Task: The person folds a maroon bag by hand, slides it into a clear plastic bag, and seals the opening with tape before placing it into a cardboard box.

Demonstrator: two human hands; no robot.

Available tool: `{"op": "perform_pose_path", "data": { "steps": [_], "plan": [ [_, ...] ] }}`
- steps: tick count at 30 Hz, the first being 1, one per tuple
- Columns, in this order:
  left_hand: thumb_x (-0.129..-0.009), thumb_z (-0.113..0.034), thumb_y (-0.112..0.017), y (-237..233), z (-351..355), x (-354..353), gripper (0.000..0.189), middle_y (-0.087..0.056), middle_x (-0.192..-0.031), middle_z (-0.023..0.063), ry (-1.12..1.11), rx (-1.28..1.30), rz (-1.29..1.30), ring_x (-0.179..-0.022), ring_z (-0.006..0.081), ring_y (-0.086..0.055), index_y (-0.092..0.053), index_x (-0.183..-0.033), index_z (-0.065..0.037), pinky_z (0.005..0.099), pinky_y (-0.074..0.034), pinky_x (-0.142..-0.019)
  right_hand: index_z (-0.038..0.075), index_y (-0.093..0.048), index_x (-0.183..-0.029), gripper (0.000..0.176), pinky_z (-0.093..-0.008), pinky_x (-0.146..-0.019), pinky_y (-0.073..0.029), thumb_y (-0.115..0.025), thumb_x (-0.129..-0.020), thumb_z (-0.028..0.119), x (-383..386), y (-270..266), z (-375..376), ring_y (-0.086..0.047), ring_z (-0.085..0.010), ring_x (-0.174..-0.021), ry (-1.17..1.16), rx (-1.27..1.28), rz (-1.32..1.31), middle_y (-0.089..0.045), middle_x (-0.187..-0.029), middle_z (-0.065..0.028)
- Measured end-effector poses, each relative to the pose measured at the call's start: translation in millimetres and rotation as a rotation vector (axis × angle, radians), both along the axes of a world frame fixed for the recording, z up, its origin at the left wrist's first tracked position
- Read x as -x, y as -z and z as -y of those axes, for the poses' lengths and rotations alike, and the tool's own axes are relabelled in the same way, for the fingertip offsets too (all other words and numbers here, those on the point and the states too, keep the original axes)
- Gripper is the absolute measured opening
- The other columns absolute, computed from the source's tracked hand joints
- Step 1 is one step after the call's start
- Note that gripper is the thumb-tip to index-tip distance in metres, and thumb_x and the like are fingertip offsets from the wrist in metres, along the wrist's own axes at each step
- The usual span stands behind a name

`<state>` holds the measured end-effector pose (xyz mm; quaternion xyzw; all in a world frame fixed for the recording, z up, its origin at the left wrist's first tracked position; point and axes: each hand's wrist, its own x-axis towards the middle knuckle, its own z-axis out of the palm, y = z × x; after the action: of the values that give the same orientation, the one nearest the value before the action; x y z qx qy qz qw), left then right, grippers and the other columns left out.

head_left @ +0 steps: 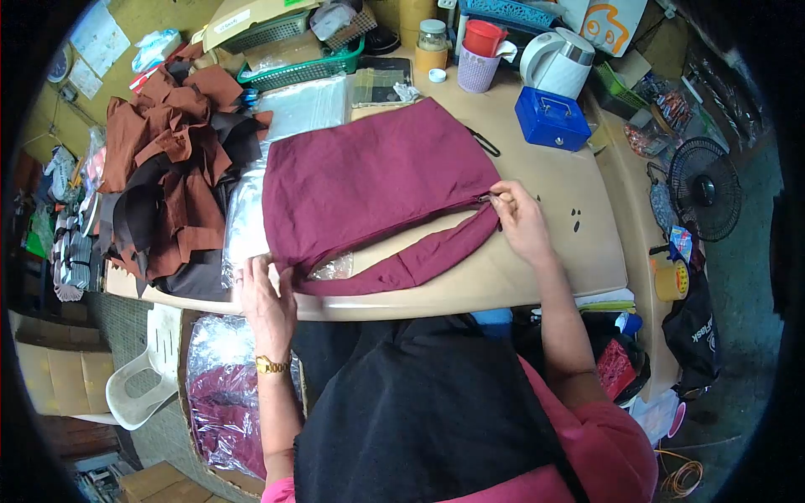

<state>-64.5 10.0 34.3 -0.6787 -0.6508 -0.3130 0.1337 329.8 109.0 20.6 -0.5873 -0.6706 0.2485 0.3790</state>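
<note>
A maroon fabric bag lies flat on the tan table, its strap curving along the side nearest me. My right hand pinches the bag's right corner, at the end of the zipper edge where the strap meets it. At the bag's lower left corner is my left hand, slightly blurred, with its fingertips bent at the fabric; whether they grip it is unclear. A black loop sticks out at the upper right of the bag.
Brown and black fabric pieces are heaped at the left beside clear plastic sleeves. A blue cash box, a white kettle and a green basket stand at the back. A fan is at the right.
</note>
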Motion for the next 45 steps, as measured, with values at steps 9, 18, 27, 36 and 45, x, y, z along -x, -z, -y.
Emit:
{"op": "perform_pose_path", "data": {
  "steps": [9, 18, 27, 36, 45],
  "plan": [
    [-0.08, -0.033, -0.076, 32.4, -44.5, -135.9, 0.037, -0.06, -0.097, 0.0143, 0.537, 0.57, -0.038, -0.095, 0.0339, -0.063, -0.062, -0.1, -0.005, 0.044, -0.05, -0.082, 0.0, -0.061, -0.085, 0.027, -0.0412, -0.069, -0.048, -0.067, -0.093, 0.025, -0.2, 50.2, -9.7, -0.062, -0.0252, -0.073, 0.026, 0.135, 0.078, -0.063, -0.08, -0.0138],
    [-0.089, -0.013, -0.07, -14.9, -54.6, -155.7, 0.017, -0.061, -0.073, 0.0155, 0.476, 0.476, 0.572, -0.067, 0.0254, -0.062, -0.058, -0.087, 0.0, 0.0335, -0.048, -0.064, 0.004, -0.061, -0.094, 0.034, -0.0249, -0.061, -0.053, -0.059, -0.101, 0.037, 44.9, 38.4, 35.9, -0.063, -0.0127, -0.065, -0.014, 0.344, -1.037, -0.064, -0.079, -0.0045],
    [-0.099, -0.026, -0.059, -12.0, -56.8, -159.5, 0.036, -0.049, -0.061, 0.0242, 0.378, 0.379, 0.471, -0.058, 0.0425, -0.056, -0.051, -0.074, -0.001, 0.0467, -0.041, -0.053, 0.003, -0.065, -0.099, 0.015, -0.0275, -0.065, -0.054, -0.06, -0.101, 0.018, 69.9, 63.7, 40.2, -0.063, -0.0103, -0.076, -0.282, 0.414, -1.131, -0.066, -0.091, -0.0029],
    [-0.1, -0.028, -0.057, -4.9, -51.8, -160.3, 0.038, -0.052, -0.061, 0.0235, 0.392, 0.498, 0.447, -0.059, 0.0441, -0.056, -0.055, -0.074, 0.0, 0.0483, -0.041, -0.054, 0.005, -0.062, -0.086, 0.02, -0.0239, -0.06, -0.049, -0.062, -0.1, 0.021, 81.7, 50.2, 58.9, -0.057, -0.0064, -0.07, 0.013, 0.391, -1.14, -0.059, -0.075, 0.002],
    [-0.098, -0.03, -0.06, 0.7, -51.9, -163.1, 0.037, -0.056, -0.063, 0.0245, 0.376, 0.473, 0.583, -0.061, 0.0438, -0.058, -0.062, -0.079, 0.002, 0.0477, -0.043, -0.056, 0.015, -0.051, -0.077, 0.026, -0.0199, -0.059, -0.036, -0.06, -0.101, 0.017, 89.8, 56.2, 53.6, -0.04, 0.0002, -0.067, 0.05, 0.375, -1.449, -0.047, -0.074, 0.0089]
  ]
}}
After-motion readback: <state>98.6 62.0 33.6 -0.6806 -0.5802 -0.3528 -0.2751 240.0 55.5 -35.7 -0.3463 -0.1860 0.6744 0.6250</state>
